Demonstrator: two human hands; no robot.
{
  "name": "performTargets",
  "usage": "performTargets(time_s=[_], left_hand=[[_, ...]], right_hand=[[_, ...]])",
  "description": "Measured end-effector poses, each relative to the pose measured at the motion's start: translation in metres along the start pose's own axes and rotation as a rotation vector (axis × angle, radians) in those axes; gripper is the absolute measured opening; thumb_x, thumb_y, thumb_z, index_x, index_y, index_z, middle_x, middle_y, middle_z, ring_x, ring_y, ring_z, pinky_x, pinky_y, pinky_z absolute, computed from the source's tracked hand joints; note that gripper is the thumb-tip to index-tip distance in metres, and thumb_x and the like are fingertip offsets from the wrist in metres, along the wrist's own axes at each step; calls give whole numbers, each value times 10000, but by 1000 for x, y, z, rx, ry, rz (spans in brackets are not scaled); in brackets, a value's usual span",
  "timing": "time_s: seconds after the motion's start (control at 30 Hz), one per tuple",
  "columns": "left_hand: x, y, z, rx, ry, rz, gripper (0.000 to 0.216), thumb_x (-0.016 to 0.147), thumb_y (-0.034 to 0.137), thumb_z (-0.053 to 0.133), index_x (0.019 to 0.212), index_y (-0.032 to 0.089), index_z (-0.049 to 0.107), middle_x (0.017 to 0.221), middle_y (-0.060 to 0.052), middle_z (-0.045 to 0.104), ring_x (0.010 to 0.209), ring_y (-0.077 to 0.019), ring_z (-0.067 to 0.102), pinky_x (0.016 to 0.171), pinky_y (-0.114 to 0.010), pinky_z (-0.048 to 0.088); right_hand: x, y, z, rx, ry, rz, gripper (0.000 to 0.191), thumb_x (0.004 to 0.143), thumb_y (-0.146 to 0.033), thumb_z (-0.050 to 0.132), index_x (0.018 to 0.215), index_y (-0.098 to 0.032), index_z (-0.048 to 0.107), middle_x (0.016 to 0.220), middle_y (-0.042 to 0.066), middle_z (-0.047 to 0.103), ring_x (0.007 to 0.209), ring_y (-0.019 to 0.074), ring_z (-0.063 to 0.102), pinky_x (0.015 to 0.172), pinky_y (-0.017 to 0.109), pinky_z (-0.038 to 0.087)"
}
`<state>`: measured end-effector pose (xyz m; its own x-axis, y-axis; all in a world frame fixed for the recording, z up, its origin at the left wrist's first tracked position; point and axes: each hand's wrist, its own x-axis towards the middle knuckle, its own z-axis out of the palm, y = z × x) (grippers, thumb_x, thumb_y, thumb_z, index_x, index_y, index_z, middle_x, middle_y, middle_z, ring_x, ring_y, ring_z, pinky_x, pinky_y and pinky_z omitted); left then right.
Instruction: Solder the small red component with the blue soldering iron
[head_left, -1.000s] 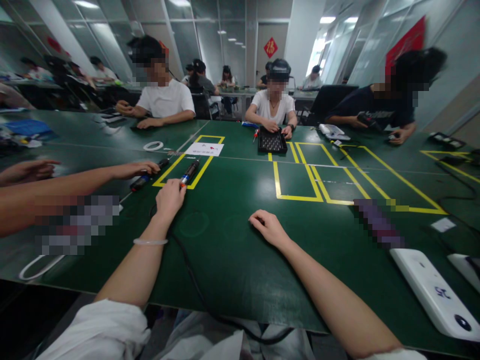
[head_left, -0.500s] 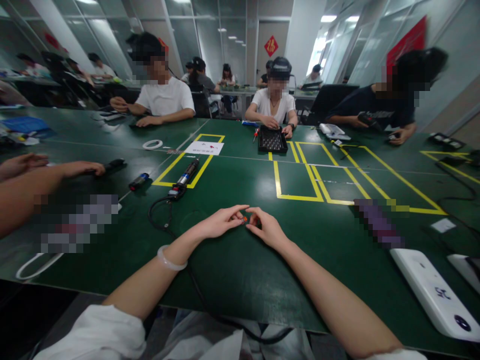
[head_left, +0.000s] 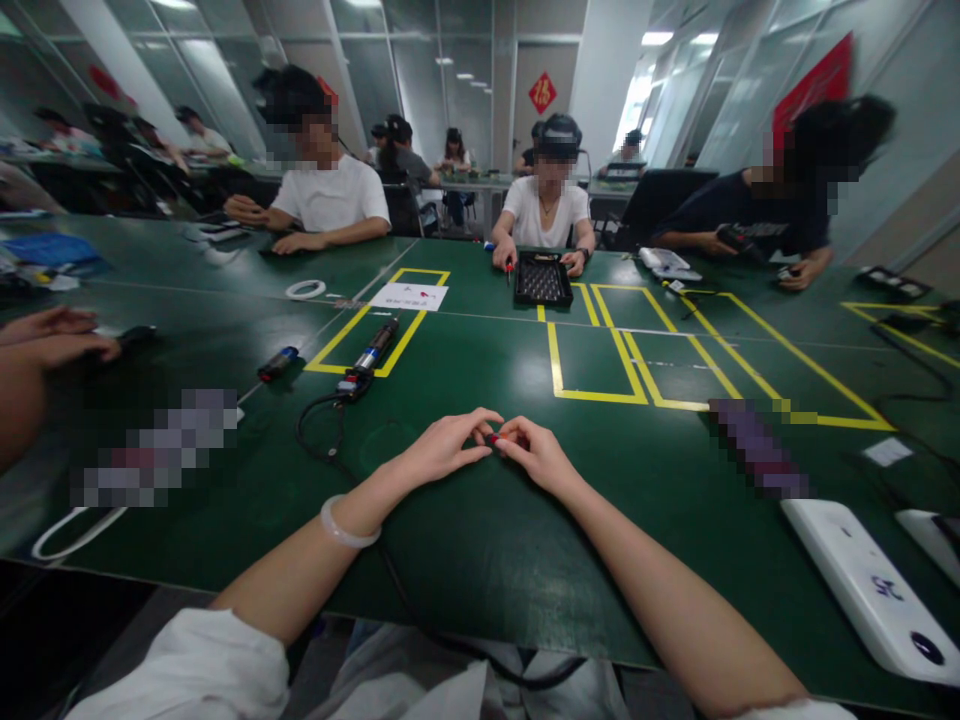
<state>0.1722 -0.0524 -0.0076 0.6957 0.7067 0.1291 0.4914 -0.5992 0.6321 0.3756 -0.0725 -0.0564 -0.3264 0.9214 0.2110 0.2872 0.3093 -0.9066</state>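
Observation:
My left hand point(head_left: 450, 447) and my right hand point(head_left: 541, 455) meet low over the table in front of me. Between their fingertips is a small red and dark piece point(head_left: 495, 439), too small to name and partly covered. The thumb and fingers of my right hand pinch its right end, where some orange shows. At its left end, my left hand's fingers and thumb close in around it. Beyond my left wrist, a pen-shaped electric screwdriver point(head_left: 369, 358) with a black cable lies on the green table point(head_left: 465, 580).
Yellow tape frames point(head_left: 600, 395) mark the table. A white card point(head_left: 415, 296) and a short dark cylinder point(head_left: 278, 364) lie at left. A white power bank point(head_left: 862, 590) is at right. Across, a co-worker handles a black tray point(head_left: 543, 280). Another person's hands point(head_left: 67, 340) work at far left.
My hands have drawn together, and my right fingers now pinch the small piece. The co-worker opposite has moved a hand to a red screwdriver. The neighbour's arm at left has pulled back.

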Motion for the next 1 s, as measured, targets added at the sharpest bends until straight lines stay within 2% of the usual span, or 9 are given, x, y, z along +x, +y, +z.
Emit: performTargets(time_s=[0.13, 0.2, 0.33, 0.4, 0.57, 0.7, 0.8, 0.9, 1.0], left_hand=[[0, 3, 2, 98, 22, 25, 219, 887, 307, 537, 1087, 221, 554, 948, -23, 647, 861, -157, 614, 773, -261, 448], [0, 4, 2, 104, 27, 29, 199, 911, 333, 501, 1054, 215, 574, 921, -23, 654, 848, -156, 617, 773, -260, 446], [0, 1, 1, 34, 46, -9, 240, 921, 389, 481, 1031, 211, 597, 912, -24, 673, 841, -159, 630, 759, -256, 450], [-1, -1, 1, -10, 51, -38, 250, 913, 402, 490, 1027, 211, 603, 916, -27, 679, 845, -161, 636, 752, -255, 455], [-2, -2, 2, -66, 31, -57, 280, 898, 423, 505, 1040, 208, 614, 905, -29, 684, 830, -161, 639, 756, -260, 465], [-2, -7, -13, -30, 27, -55, 330, 906, 456, 465, 1065, 213, 621, 961, -33, 686, 877, -174, 633, 800, -279, 471], [-5, -30, -37, 151, 211, -148, 375, 919, 473, 413, 1112, 216, 608, 1102, -48, 652, 1023, -203, 594, 912, -325, 445], [-18, -72, -65, 453, 461, -359, 446, 887, 471, 462, 1215, 184, 554, 1253, -106, 564, 1182, -266, 500, 1019, -401, 377], [-37, -115, -88, 633, 530, -629, 637, 817, 495, 560, 1342, 150, 452, 1389, -175, 435, 1259, -352, 419, 1023, -474, 359]], right_hand=[[0, -1, -1, 2, -20, 3, 283, 933, -413, 487, 824, -169, 583, 681, -3, 634, 625, 123, 554, 629, 230, 407], [0, -2, -1, -29, -23, -12, 342, 959, -400, 431, 746, -172, 571, 667, -2, 629, 633, 121, 553, 661, 237, 411], [-2, -3, 0, 33, 5, -17, 197, 921, -379, 512, 926, -187, 554, 697, -23, 613, 630, 119, 550, 616, 226, 404], [-2, -3, 1, 54, 11, -37, 213, 870, -351, 592, 1001, -194, 532, 723, -30, 603, 619, 115, 537, 586, 219, 392], [-2, 0, 2, 14, 15, -78, 144, 871, -283, 578, 976, -189, 556, 807, 0, 623, 688, 121, 558, 636, 232, 411], [-1, 1, 1, -32, 23, -77, 136, 868, -267, 576, 979, -188, 566, 816, 5, 627, 719, 129, 571, 661, 239, 420], [-1, 1, 0, -40, 34, -69, 142, 861, -267, 585, 976, -185, 565, 795, 0, 615, 700, 126, 558, 658, 238, 424], [-1, 0, 0, -42, 33, -57, 141, 852, -270, 594, 959, -184, 564, 778, -4, 604, 680, 124, 545, 645, 234, 423], [-1, -1, 1, -54, 26, -57, 131, 847, -264, 597, 945, -181, 568, 770, -5, 603, 671, 122, 540, 638, 231, 418]])
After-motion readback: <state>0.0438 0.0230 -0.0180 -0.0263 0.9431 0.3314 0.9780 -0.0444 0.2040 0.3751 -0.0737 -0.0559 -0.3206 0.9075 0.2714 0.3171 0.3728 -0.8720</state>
